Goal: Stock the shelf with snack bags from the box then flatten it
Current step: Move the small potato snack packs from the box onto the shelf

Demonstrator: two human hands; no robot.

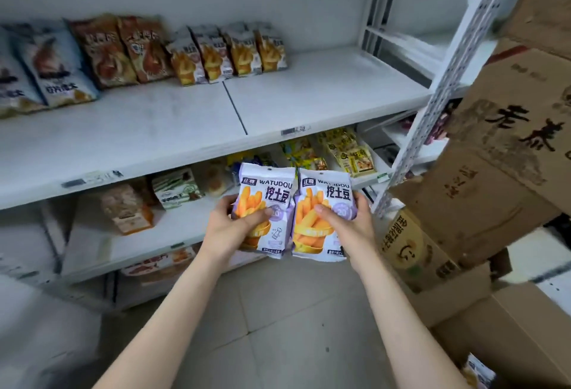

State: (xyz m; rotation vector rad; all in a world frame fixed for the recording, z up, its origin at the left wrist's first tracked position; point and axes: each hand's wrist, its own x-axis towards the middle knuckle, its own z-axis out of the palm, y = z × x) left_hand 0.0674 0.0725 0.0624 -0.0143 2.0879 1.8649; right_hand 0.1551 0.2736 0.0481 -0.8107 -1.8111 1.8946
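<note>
My left hand point(234, 228) grips a white and purple snack bag point(268, 184) printed with orange fries. My right hand point(352, 228) grips a second bag of the same kind point(324, 191) beside it. Both bags are upright, side by side, held in front of the lower shelves. On the white upper shelf point(185, 123) several matching fries bags point(228, 55) stand in a row at the back. The open cardboard box point(525, 342) sits at the bottom right, with another such bag point(479, 373) showing inside it.
Blue and brown snack bags point(92, 58) line the back left of the upper shelf. The right half of that shelf is bare. Lower shelves hold mixed snacks point(349, 153). A perforated white upright point(438, 92) and stacked cardboard boxes point(509, 147) crowd the right. The floor is grey tile.
</note>
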